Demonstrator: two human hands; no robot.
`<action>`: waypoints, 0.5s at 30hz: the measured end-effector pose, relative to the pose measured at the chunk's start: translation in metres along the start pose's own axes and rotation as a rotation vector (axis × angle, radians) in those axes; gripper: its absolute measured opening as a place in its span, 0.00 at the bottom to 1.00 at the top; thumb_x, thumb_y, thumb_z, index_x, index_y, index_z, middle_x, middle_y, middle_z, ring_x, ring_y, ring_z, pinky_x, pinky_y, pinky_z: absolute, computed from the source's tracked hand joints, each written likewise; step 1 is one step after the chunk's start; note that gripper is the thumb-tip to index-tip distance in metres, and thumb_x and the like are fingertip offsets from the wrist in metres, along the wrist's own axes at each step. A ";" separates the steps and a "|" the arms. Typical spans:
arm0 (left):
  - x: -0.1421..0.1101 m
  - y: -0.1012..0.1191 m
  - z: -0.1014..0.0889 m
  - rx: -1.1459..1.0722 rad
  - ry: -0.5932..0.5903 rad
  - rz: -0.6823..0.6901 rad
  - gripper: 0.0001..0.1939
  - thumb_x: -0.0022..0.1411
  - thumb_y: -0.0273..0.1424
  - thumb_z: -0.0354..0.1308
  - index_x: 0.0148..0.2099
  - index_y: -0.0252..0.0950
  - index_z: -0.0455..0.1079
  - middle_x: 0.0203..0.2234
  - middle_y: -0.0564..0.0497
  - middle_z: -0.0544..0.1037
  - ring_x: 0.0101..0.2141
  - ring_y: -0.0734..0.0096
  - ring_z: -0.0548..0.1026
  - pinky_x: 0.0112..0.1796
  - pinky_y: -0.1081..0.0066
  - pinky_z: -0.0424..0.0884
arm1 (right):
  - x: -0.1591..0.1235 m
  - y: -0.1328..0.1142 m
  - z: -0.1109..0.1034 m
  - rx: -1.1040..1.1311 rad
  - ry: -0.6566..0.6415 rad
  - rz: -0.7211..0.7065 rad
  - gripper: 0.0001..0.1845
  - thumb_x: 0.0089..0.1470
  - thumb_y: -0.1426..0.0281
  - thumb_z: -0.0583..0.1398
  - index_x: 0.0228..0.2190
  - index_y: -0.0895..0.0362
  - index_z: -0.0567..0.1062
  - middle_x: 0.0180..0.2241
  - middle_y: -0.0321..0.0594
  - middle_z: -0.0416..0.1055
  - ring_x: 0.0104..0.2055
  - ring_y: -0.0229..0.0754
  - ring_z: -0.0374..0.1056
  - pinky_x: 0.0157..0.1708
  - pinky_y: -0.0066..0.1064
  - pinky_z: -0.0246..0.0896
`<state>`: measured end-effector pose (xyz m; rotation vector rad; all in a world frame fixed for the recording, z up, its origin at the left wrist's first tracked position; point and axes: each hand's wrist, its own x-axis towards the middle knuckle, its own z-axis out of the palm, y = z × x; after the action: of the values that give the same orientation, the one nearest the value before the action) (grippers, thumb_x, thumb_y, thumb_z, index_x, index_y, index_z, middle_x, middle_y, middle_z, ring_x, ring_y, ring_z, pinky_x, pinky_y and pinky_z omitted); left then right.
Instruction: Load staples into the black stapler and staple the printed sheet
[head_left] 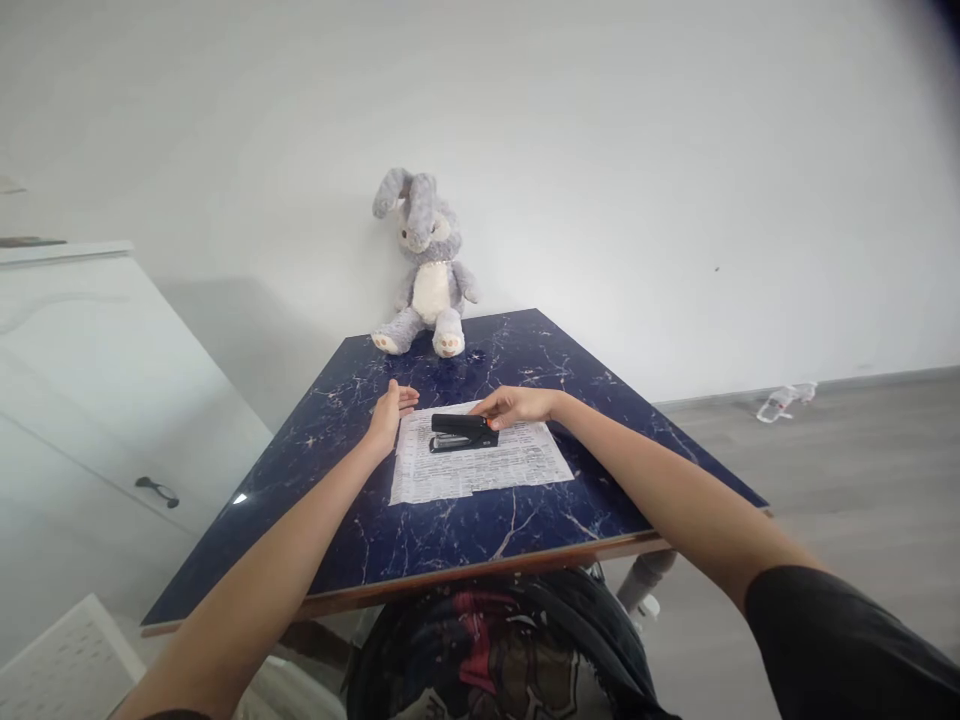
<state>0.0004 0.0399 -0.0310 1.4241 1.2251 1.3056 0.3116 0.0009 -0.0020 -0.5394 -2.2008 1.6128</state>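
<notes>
A black stapler [461, 432] lies across a sheet of printed paper [480, 475] on the dark blue marbled table [360, 535]. My right hand [517, 405] reaches in from the right and grips the stapler's right end, where a small orange patch shows by the fingertips. At the paper's upper left edge, my left hand [390, 415] holds nothing; its fingers are stretched out and apart from the stapler. The stapler's far side is partly hidden.
A grey and white plush rabbit [429, 265] sits at the table's far edge against the wall. On the left stands a white cabinet [97, 380] with a dark handle. A clear plastic item [784, 402] lies on the floor at the right.
</notes>
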 end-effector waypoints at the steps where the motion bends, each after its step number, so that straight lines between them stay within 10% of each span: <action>1: 0.001 -0.001 0.000 -0.045 0.014 -0.021 0.33 0.68 0.60 0.49 0.37 0.35 0.75 0.42 0.38 0.82 0.43 0.56 0.80 0.44 0.63 0.74 | -0.001 0.000 0.000 0.058 -0.018 0.006 0.32 0.56 0.61 0.73 0.60 0.58 0.77 0.60 0.51 0.76 0.61 0.52 0.73 0.65 0.48 0.63; 15: 0.001 0.003 -0.005 -0.161 -0.025 -0.102 0.41 0.69 0.65 0.41 0.36 0.33 0.77 0.42 0.34 0.84 0.43 0.56 0.82 0.48 0.62 0.74 | 0.002 0.007 -0.005 0.230 0.022 0.142 0.34 0.48 0.68 0.77 0.56 0.60 0.80 0.56 0.53 0.78 0.58 0.49 0.74 0.61 0.41 0.66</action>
<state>-0.0038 0.0403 -0.0277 1.2444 1.1350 1.2829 0.3125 0.0080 -0.0074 -0.6538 -1.9647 1.8924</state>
